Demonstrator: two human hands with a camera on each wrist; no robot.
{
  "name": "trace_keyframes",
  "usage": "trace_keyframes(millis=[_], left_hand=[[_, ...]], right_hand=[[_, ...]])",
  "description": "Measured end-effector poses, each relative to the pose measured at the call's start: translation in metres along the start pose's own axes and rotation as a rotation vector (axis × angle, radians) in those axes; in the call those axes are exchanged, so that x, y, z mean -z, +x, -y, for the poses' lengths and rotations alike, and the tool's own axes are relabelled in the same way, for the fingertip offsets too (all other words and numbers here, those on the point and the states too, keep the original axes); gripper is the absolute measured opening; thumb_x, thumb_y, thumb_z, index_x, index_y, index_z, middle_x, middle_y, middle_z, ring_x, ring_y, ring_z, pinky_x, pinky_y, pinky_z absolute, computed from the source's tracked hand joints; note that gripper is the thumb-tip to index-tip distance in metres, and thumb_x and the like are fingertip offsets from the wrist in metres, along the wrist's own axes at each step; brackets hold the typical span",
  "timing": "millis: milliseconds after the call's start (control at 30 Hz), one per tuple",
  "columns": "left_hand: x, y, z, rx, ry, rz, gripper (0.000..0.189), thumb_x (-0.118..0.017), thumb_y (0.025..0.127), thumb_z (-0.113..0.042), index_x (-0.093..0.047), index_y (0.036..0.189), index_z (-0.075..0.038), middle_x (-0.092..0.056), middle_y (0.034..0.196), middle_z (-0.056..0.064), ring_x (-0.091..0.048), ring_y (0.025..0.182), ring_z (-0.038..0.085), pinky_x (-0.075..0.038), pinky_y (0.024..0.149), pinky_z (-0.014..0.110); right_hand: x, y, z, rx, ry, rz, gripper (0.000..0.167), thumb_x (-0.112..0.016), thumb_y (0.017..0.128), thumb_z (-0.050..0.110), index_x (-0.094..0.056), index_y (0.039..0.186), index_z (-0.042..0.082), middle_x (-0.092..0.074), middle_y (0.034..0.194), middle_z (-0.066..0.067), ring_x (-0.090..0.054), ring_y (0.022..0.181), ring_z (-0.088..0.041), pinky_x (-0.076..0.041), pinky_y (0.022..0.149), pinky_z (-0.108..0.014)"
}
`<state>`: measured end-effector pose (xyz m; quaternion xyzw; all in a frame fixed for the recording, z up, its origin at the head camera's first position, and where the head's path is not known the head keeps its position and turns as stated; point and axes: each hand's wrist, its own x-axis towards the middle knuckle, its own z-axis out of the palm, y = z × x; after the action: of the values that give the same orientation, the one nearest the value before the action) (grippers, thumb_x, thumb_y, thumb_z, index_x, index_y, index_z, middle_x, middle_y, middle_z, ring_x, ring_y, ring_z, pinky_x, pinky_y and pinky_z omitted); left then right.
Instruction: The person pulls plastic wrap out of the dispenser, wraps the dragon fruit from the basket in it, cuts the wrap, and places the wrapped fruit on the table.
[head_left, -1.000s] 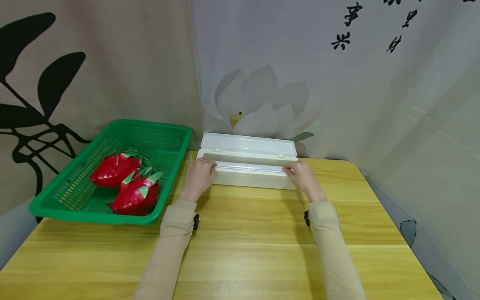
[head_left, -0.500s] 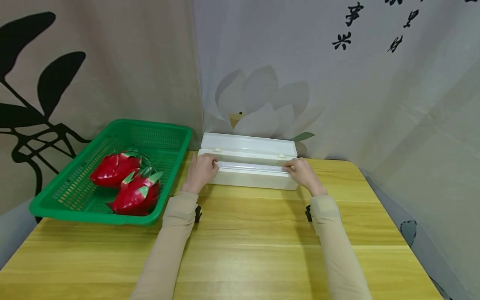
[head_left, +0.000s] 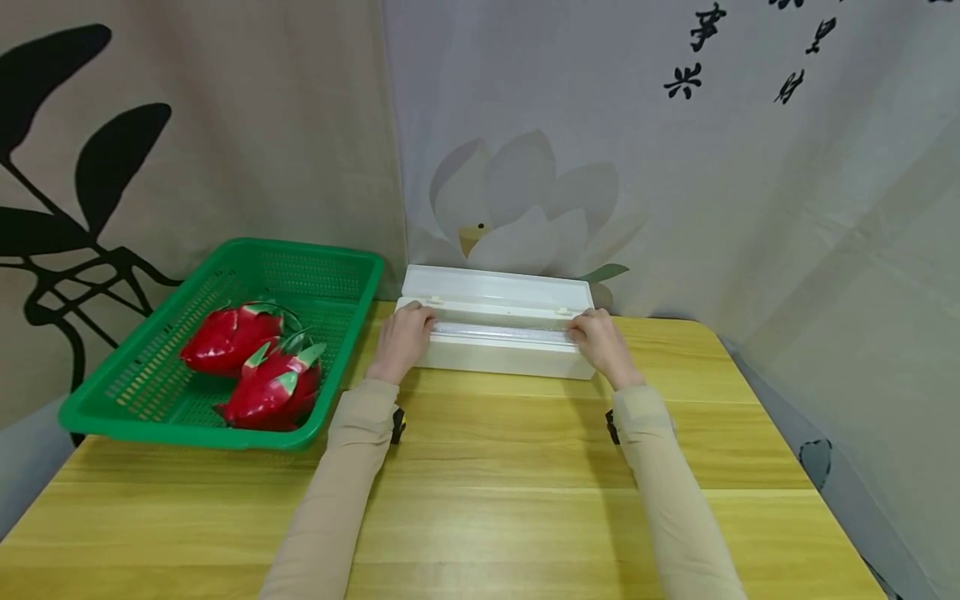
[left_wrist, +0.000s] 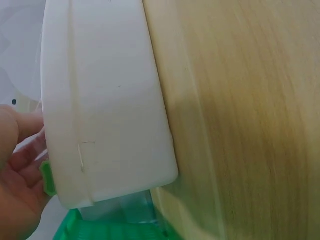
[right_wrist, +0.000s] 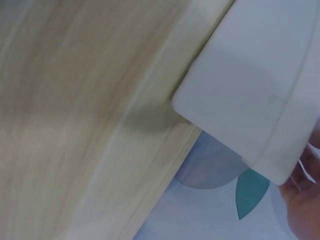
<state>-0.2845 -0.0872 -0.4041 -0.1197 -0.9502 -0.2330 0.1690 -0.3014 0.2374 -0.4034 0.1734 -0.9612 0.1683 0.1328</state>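
Observation:
A long white cling film dispenser (head_left: 502, 360) stands at the table's back edge, its lid (head_left: 495, 287) tipped up and back. A strip of clear cling film (head_left: 501, 333) runs along its opening. At the left end, my left hand (head_left: 401, 343) pinches the film with curled fingers. My right hand (head_left: 602, 346) does likewise at the right end. In the left wrist view, the left hand (left_wrist: 20, 175) is behind the dispenser's rim, beside a small green piece (left_wrist: 48, 178). Fingers of the right hand (right_wrist: 304, 205) show past the dispenser's corner in the right wrist view, their tips partly hidden.
Left of the dispenser stands a green plastic basket (head_left: 187, 435) with two red dragon fruits (head_left: 273, 392) in it. A printed curtain (head_left: 525, 100) hangs right behind the table (head_left: 495, 483).
Both hands have shifted only slightly at the ends of the dispenser, with knuckles a little higher and fingers more curled. The dispenser and basket have stayed put.

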Motion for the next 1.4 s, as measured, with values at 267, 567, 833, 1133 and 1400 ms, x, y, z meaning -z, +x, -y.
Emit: trace_keyframes(millis=[267,567,833,1133,1400], left_hand=[[-0.003,0.002,0.0,-0.036,-0.065,-0.055,0.018,-0.058,0.094,-0.011,-0.071,0.102,-0.002,-0.07,0.092,0.013,-0.067,0.081,0.03,-0.056,0.065,0.039],[-0.002,0.007,0.001,-0.073,-0.111,-0.112,0.017,-0.057,0.095,-0.011,-0.07,0.098,0.001,-0.071,0.095,0.015,-0.068,0.086,0.031,-0.057,0.072,0.041],[0.0,0.009,0.0,-0.074,-0.14,-0.11,0.019,-0.056,0.095,-0.013,-0.07,0.098,0.0,-0.072,0.095,0.016,-0.069,0.084,0.03,-0.057,0.072,0.04],[0.001,0.01,0.0,-0.072,-0.149,-0.126,0.019,-0.056,0.095,-0.013,-0.07,0.099,-0.001,-0.073,0.095,0.015,-0.069,0.084,0.029,-0.057,0.074,0.039],[0.004,0.012,-0.001,-0.068,-0.159,-0.135,0.017,-0.057,0.094,-0.009,-0.07,0.1,0.0,-0.073,0.098,0.015,-0.07,0.087,0.029,-0.058,0.074,0.039]], right_hand=[[-0.004,-0.002,0.001,-0.029,0.067,-0.116,0.014,-0.06,0.091,0.006,-0.072,0.096,-0.001,-0.072,0.097,-0.018,-0.064,0.091,-0.036,-0.053,0.081,-0.046],[-0.001,-0.001,0.001,-0.002,0.157,-0.164,0.014,-0.06,0.092,0.006,-0.071,0.095,-0.002,-0.071,0.095,-0.02,-0.067,0.086,-0.034,-0.055,0.077,-0.044],[0.002,-0.001,-0.002,0.009,0.202,-0.189,0.013,-0.06,0.091,0.003,-0.07,0.094,-0.004,-0.07,0.094,-0.021,-0.067,0.084,-0.034,-0.056,0.074,-0.043],[0.005,0.0,-0.001,0.031,0.218,-0.221,0.014,-0.058,0.091,0.001,-0.07,0.095,-0.005,-0.07,0.092,-0.022,-0.067,0.082,-0.034,-0.057,0.073,-0.043],[0.009,0.002,-0.001,0.025,0.214,-0.249,0.014,-0.058,0.092,0.002,-0.071,0.094,-0.004,-0.07,0.089,-0.02,-0.066,0.078,-0.033,-0.056,0.069,-0.042]])
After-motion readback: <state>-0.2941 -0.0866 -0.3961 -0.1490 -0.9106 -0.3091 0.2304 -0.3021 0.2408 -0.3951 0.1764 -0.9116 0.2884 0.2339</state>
